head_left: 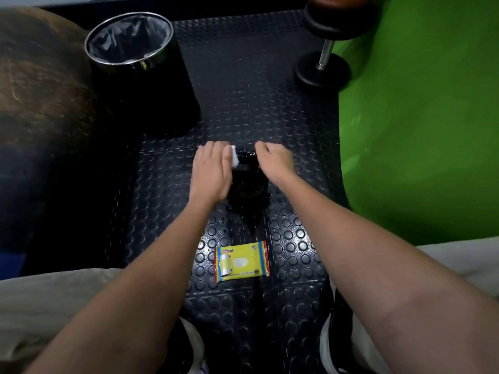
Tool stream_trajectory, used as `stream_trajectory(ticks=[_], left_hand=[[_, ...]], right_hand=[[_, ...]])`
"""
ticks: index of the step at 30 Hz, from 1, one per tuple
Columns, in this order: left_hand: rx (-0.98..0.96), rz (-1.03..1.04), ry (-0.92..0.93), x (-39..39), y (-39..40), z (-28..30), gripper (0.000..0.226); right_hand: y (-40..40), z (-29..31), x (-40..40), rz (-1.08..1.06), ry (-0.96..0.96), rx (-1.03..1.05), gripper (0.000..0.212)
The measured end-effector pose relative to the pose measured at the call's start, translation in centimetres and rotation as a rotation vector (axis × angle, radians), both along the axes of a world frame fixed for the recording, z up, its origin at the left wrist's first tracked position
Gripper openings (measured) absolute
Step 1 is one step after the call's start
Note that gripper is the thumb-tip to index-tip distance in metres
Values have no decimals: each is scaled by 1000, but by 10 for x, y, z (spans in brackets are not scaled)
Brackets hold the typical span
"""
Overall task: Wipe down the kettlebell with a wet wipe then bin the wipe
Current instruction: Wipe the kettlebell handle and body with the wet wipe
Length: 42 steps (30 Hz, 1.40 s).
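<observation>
Now left hand [212, 171] fingers press the wet wipe [234, 157] flat against the kettlebell [247, 184] handle to scrub; right hand [274, 160] fingers curl round the handle, steadying it.

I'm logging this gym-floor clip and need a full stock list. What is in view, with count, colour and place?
kettlebell: 1, black, on the floor mat between the hands
wet wipe: 1, white, against the kettlebell's handle under the left hand
wipe packet: 1, yellow with red edges, flat on the mat nearer the person than the kettlebell
bin: 1, black with a chrome rim and a clear liner, far left of the kettlebell
dumbbell: 1, black ends, metal bar, far right
floor mat: 1, dark, studded
green surface: 1, at the right
left hand: 1, pressing the wipe on the handle
right hand: 1, gripping the handle's right end
</observation>
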<state>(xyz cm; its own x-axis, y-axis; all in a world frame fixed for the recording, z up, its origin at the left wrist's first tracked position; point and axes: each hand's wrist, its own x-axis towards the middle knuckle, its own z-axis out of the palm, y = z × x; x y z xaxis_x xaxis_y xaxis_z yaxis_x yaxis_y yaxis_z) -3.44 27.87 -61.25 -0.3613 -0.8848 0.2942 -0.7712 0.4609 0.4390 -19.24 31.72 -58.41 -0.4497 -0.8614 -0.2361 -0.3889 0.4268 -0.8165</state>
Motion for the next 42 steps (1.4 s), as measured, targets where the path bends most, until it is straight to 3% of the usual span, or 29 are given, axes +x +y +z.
stream_trajectory(ticks=[3,6,7,9,13,15,18,22,26,29,32,34,37,42], left_hand=[[200,121,213,3,-2,1,40],[572,301,511,3,-10,12,34],[656,335,532,4,-14,16,34],[614,279,338,1,-20,23,36],[274,31,-164,-17,-25,32,35],[140,-35,-305,-27,-21,32,30],[39,-45,-406,-33,-4,22,46],[-113,-101,-241,-21,7,7,37],[-64,-47,-147,3,0,2,43],[129,60,109,15,-1,-4,44],[467,194,391,15,-3,1,40],[651,291,478,12,-10,8,50],[627,256,359,5,-16,14,48],[150,10,-174,-12,-14,23,35]], right_hand=[[-1,1,3,0,-24,-3,39],[-4,1,5,4,-17,-2,40],[-4,1,5,0,-28,-5,40],[-5,1,3,-12,-43,-2,41],[-5,0,-2,-10,5,29,42],[-7,0,-2,5,36,45,43],[-7,0,-4,33,59,42,43],[-3,0,-4,15,22,14,40],[-1,2,-2,13,-18,-1,38],[-1,2,-1,21,-32,-4,36],[-3,3,1,28,-31,3,37],[-4,3,2,29,-24,11,38],[-4,3,0,37,6,18,38],[-4,3,-3,39,54,29,41]])
